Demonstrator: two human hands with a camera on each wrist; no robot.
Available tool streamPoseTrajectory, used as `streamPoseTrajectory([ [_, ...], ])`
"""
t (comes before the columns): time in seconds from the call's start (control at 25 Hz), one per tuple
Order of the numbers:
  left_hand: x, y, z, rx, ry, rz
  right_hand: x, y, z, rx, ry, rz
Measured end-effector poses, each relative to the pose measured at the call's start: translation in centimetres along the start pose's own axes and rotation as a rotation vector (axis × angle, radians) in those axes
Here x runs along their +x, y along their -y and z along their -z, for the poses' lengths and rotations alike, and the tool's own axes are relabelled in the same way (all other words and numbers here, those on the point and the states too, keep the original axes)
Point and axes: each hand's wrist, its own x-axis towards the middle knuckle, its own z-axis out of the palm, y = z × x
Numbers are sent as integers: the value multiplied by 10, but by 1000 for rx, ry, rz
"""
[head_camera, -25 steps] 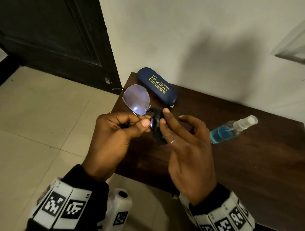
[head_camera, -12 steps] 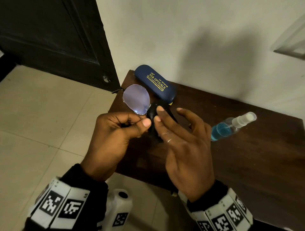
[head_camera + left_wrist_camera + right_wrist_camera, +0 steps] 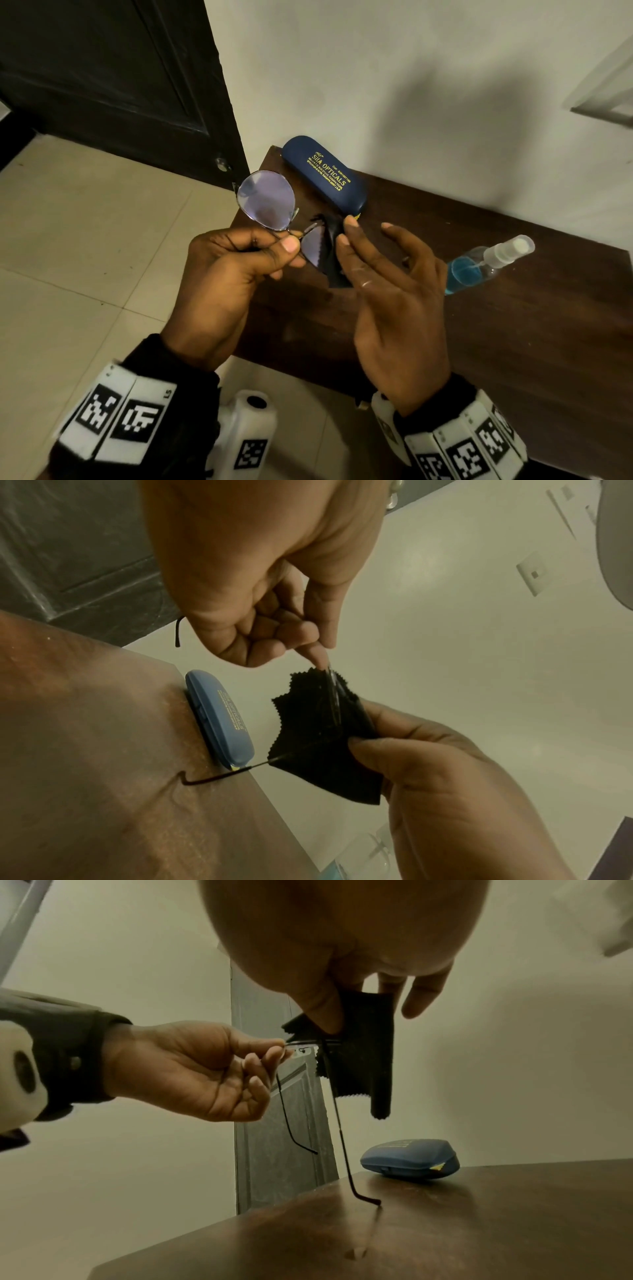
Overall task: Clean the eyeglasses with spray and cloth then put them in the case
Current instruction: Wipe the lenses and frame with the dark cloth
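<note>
A dark door (image 3: 113, 78) stands at the far left, above pale floor tiles (image 3: 68, 257). Next along, the left hand (image 3: 226, 284) pinches the eyeglasses (image 3: 267, 205) at the bridge between thumb and curled fingers, holding them in the air over the corner of the dark wooden surface (image 3: 513, 342). One lens shows bare; the other is wrapped in a black cloth (image 3: 334, 253), which the right hand (image 3: 394, 294) squeezes between thumb and forefinger, its other fingers spread loosely. From the right wrist view, one temple arm hangs down and its tip touches the surface. Behind the hands, a closed blue case (image 3: 325, 174) with gold lettering lies near the wall. Further right, a clear spray bottle (image 3: 486, 263) of blue liquid lies on its side, well apart from the case.
</note>
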Motion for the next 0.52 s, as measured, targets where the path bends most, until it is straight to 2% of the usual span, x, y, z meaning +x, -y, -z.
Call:
streamPoseTrajectory([
  [0.08, 0, -1, 0, -26, -16, 11, -1, 1, 0, 3, 3, -2],
  [0.24, 1, -3, 0, -114, -51, 66, -8, 7, -6, 29, 75, 137],
  [0.4, 2, -6, 1, -136, -54, 88, -2, -5, -3, 42, -15, 12],
  [0.52, 3, -5, 1, -161, -72, 89, -6, 2, -5, 42, -2, 68],
])
